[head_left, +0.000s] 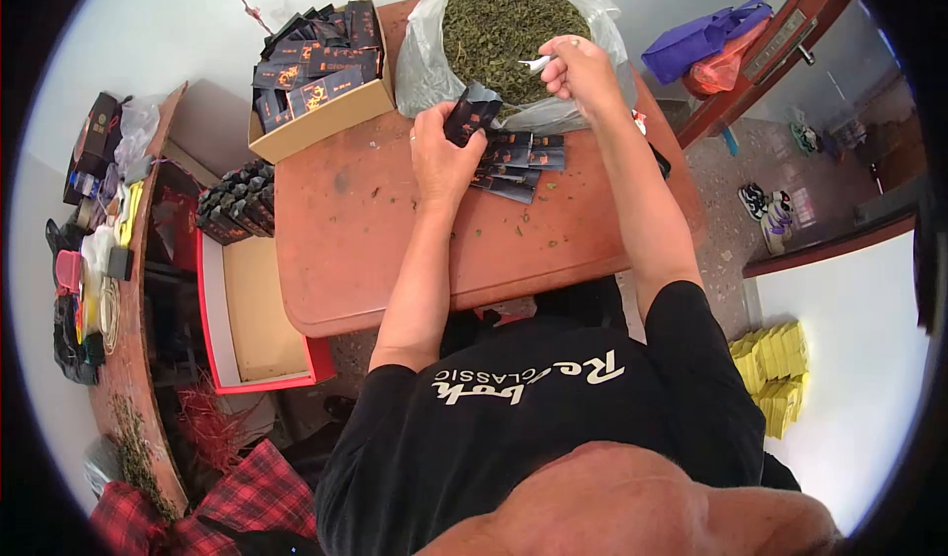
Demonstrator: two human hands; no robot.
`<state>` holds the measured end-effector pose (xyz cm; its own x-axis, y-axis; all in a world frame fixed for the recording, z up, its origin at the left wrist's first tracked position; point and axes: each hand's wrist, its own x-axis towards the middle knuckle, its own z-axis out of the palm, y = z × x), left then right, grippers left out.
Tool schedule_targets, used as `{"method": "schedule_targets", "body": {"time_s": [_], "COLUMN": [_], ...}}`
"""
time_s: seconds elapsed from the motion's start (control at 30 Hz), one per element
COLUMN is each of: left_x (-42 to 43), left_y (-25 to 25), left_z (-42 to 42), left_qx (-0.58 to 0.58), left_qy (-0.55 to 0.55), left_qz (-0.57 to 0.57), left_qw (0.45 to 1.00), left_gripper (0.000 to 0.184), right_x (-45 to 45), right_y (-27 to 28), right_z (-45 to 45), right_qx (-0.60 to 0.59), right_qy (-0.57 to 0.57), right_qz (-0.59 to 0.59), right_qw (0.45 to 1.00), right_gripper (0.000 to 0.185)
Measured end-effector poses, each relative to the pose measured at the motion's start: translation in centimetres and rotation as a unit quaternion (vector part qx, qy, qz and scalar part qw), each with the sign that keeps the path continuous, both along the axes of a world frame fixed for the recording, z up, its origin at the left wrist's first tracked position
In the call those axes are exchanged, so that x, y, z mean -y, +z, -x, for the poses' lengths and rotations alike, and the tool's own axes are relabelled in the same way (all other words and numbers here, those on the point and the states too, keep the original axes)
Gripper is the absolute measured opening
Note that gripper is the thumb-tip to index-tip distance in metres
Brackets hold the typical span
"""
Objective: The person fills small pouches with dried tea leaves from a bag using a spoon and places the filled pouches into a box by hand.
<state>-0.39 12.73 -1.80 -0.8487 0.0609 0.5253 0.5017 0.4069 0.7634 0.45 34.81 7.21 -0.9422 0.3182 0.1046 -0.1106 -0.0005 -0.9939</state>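
Observation:
My left hand [441,158] grips a black packet [473,114] with orange print and holds it upright over the table, beside the bag of leaves. The packet's top edge looks spread apart. In my right hand [585,80] is a small white spoon [536,63], pinched by its handle above the leaves; whether it carries anything is too small to tell. Dried green tea leaves [509,33] are heaped in a large clear plastic bag [423,72]. Several flat black packets [518,161] lie overlapping on the table just below my hands.
The reddish-brown table [365,250] has scattered leaf bits on it. A cardboard box [336,119] full of black packets stands at its back left. Left of the table are a red-edged box [259,309] holding dark packets and a cluttered shelf [133,309]. Yellow packs [775,368] are at right.

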Motion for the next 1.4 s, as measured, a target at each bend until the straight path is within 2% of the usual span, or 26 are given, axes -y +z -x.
{"method": "schedule_targets", "body": {"time_s": [0.2,0.3,0.4,0.47,0.53,0.63,0.77,0.87,0.97,1.1,1.2,1.3,1.4], "left_x": [0.0,0.0,0.0,0.0,0.0,0.0,0.1,0.1,0.2,0.4,0.3,0.3,0.4], "left_y": [0.4,0.7,0.3,0.0,0.0,0.2,0.3,-0.2,-0.4,-0.2,-0.2,-0.5,-0.6], "left_z": [-0.3,-0.4,-0.2,-0.1,0.0,-0.2,-0.1,0.2,0.4,0.6,0.5,0.8,0.8], "left_qx": [0.000,0.002,0.004,0.004,0.002,0.014,0.026,0.025,0.032,0.060,0.065,0.051,0.036], "left_qy": [0.006,0.007,0.006,0.003,-0.002,0.000,-0.007,-0.008,-0.010,-0.019,-0.024,-0.019,-0.010], "left_qz": [0.009,0.016,0.016,0.012,0.008,0.013,0.002,-0.016,-0.050,-0.105,-0.112,-0.089,-0.058], "left_qw": [1.000,1.000,1.000,1.000,1.000,1.000,1.000,1.000,0.998,0.993,0.991,0.995,0.998], "left_gripper": [0.044,0.045,0.048,0.049,0.049,0.049,0.049,0.049,0.047,0.046,0.045,0.045,0.045], "right_x": [1.5,2.4,4.4,4.8,6.0,7.3,7.1,5.4,3.1,0.0,-0.1,2.6,3.4], "right_y": [0.4,0.5,1.6,0.3,0.4,-0.1,0.8,2.0,2.3,0.3,-2.3,-2.5,-2.8], "right_z": [-0.2,-0.2,-1.0,-1.0,-1.7,-2.8,-3.6,-3.2,-2.4,-0.7,1.0,0.7,1.2], "right_qx": [0.024,0.017,0.012,-0.127,-0.188,-0.222,-0.243,-0.246,-0.162,-0.066,-0.046,0.015,0.003], "right_qy": [0.020,0.018,-0.024,-0.024,-0.027,-0.037,-0.039,-0.054,-0.127,-0.170,-0.164,-0.092,-0.097], "right_qz": [-0.052,-0.107,-0.216,-0.384,-0.510,-0.559,-0.551,-0.491,-0.448,-0.494,-0.474,-0.263,-0.213], "right_qw": [0.998,0.994,0.976,0.915,0.839,0.798,0.798,0.834,0.870,0.850,0.864,0.960,0.972], "right_gripper": [0.026,0.026,0.024,0.023,0.019,0.016,0.016,0.020,0.023,0.029,0.030,0.031,0.029]}}
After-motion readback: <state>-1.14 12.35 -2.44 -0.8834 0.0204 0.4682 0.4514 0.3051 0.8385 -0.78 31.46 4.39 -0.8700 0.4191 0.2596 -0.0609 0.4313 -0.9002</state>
